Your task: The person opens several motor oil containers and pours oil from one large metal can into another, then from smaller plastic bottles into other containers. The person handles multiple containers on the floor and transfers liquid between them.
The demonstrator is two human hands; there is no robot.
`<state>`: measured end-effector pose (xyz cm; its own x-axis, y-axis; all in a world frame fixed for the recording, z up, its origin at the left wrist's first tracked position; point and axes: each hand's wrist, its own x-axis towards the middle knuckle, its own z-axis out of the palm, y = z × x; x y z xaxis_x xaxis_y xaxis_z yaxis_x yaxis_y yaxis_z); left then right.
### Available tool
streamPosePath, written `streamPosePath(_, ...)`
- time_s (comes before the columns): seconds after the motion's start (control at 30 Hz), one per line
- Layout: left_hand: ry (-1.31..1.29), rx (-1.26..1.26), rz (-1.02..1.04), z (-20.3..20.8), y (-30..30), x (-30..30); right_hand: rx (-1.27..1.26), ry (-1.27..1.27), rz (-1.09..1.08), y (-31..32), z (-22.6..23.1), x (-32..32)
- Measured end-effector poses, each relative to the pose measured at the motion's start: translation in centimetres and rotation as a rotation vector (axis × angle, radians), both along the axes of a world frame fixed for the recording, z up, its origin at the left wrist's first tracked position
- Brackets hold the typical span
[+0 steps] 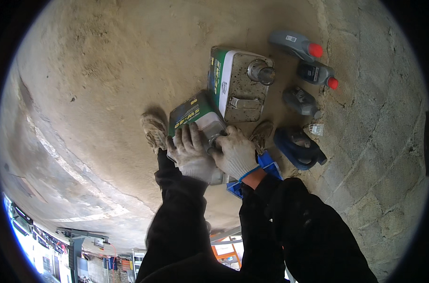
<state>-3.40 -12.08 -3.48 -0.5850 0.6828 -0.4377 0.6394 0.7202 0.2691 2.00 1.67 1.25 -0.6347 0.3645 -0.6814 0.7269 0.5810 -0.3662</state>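
My gloved left hand [191, 153] lies over a green and silver metal oil can [193, 113], its fingers along the printed side, bracing it; the thumb is hidden. Bent fingers of my gloved right hand [235, 151] close round the small round cap [215, 138] on the can's top. The can seems tilted toward me between my feet. A second, similar oil can [240, 75] stands just beyond, touching or nearly touching it. Its metal top carries a handle [245, 103] and a cylindrical metal cup [260, 71].
To the right lie or stand grey bottles with red caps [292, 43] [316, 74], another grey bottle [300, 100] and a dark blue jug [297, 147]. A block wall [370, 122] rises at the right. My shoes [154, 129] flank the nearer can. Blue material [270, 165] sits by my right wrist.
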Motion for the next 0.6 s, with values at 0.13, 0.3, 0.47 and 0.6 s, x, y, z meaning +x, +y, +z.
streamPosePath(0.13,-0.068,0.008,-0.017,-0.1,0.1,0.2,0.046,-0.114,0.03,-0.8,0.6,0.2)
streamPosePath(0.3,0.167,0.177,-0.13,-2.2,-0.1,0.3,0.15,-0.159,0.068,-1.8,0.6,0.3)
streamPosePath(0.47,0.124,0.186,-0.142,-3.0,-0.6,-0.1,0.17,-0.098,0.069,-1.8,0.6,0.4)
streamPosePath(0.6,0.026,0.201,-0.121,-2.7,-0.6,-0.3,0.121,-0.105,0.136,-1.6,1.1,0.6)
